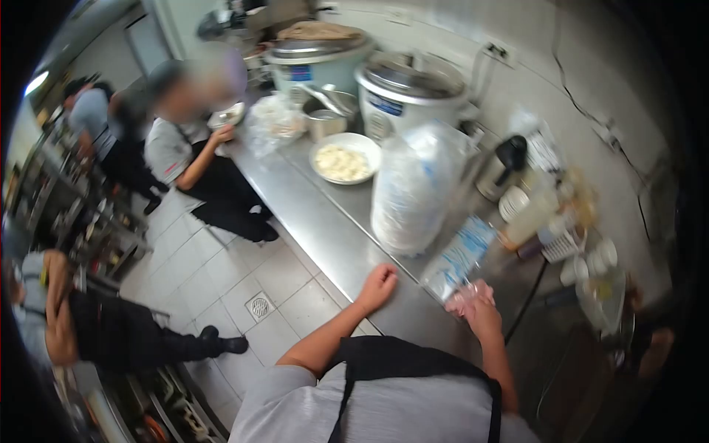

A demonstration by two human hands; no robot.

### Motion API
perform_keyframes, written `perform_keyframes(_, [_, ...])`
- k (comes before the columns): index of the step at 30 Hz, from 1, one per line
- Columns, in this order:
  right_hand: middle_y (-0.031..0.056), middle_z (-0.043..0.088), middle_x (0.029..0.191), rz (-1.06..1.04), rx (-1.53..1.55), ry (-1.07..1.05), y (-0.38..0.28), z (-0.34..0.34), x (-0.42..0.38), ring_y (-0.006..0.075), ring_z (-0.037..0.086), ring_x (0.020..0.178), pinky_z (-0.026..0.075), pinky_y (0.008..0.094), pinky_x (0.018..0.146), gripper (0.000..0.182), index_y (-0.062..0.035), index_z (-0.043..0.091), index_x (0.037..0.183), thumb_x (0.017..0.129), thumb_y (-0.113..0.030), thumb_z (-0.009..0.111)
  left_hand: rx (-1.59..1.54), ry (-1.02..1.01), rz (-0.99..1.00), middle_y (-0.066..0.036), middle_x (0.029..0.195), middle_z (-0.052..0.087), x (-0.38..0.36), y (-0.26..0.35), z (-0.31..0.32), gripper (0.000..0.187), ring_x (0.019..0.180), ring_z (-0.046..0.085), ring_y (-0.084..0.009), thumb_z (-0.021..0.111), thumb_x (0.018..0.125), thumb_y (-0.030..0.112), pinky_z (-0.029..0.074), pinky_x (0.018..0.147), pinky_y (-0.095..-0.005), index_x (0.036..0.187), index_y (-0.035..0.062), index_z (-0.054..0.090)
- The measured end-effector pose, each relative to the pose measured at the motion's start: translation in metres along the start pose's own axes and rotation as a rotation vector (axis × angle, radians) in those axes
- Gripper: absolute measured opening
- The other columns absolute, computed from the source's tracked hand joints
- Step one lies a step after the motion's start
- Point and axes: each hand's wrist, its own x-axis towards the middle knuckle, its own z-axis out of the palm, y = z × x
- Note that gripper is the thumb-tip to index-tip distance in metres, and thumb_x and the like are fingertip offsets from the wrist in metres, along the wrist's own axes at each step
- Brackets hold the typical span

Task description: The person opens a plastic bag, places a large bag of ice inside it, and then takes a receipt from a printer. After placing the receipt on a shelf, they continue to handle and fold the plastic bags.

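My left hand (378,286) rests on the steel counter (402,295) near its front edge, its fingers curled in; no object shows in it. Farther right, my right hand (481,308) is closed on a pinkish item (469,297), perhaps a cloth or packet, too blurred to name. That item touches the near end of a clear plastic packet with blue print (465,255), lying flat. Behind the packet stands a tall stack wrapped in clear plastic (413,188). A white bowl of pale food (343,159) sits beyond the stack.
Two large cookers (410,92) stand by the wall. Bottles (532,214), a black-topped jug (502,166) and a cable (528,303) are on the right. One person (196,148) holds a bowl at the counter's far end; another stands left (66,317), others behind.
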Motion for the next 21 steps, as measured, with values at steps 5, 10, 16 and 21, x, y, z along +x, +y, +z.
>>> perform_keyframes(5, [0.0123, 0.053, 0.092, -0.31, 0.098, -0.021, -0.078, -0.047, 0.016, 0.0313, 0.051, 0.083, 0.042, 0.0376, 0.071, 0.018, -0.0063, 0.057, 0.082, 0.07, -0.02, 0.056, 0.031, -0.033, -0.013, -0.003, 0.077, 0.047, 0.001, 0.011, -0.003, 0.013, 0.068, 0.044, -0.0096, 0.048, 0.078, 0.01, 0.038, 0.062, -0.0225, 0.089, 0.003, 0.048])
perform_keyframes(10, [0.015, 0.053, 0.091, -0.269, -0.035, 0.057, -0.076, 0.012, 0.039, 0.0296, 0.052, 0.081, 0.041, 0.0382, 0.071, 0.024, -0.0035, 0.055, 0.088, 0.069, -0.019, 0.056, 0.091, -0.058, 0.001, -0.005, 0.077, 0.047, -0.001, 0.022, -0.005, 0.014, 0.068, 0.045, -0.0126, 0.049, 0.077, 0.012, 0.039, 0.062, -0.0242, 0.088, 0.0027, 0.049])
perform_keyframes(16, [0.0111, 0.057, 0.086, -0.195, -0.202, -0.017, -0.051, 0.047, 0.035, 0.0279, 0.053, 0.083, 0.039, 0.04, 0.074, 0.022, -0.0044, 0.056, 0.085, 0.068, -0.018, 0.056, 0.028, -0.054, -0.08, -0.005, 0.077, 0.047, -0.002, 0.019, 0.001, 0.018, 0.067, 0.045, -0.0108, 0.051, 0.077, 0.013, 0.039, 0.062, -0.0232, 0.092, 0.0036, 0.049])
perform_keyframes(21, [0.0109, 0.056, 0.074, -0.118, -0.128, 0.044, -0.058, 0.036, 0.036, 0.0286, 0.053, 0.073, 0.042, 0.0389, 0.065, 0.009, -0.0058, 0.057, 0.069, 0.069, -0.014, 0.053, 0.083, -0.194, -0.145, -0.007, 0.079, 0.049, -0.007, 0.046, 0.013, 0.037, 0.068, 0.048, -0.0136, 0.059, 0.072, 0.02, 0.041, 0.062, -0.0254, 0.101, 0.0038, 0.045])
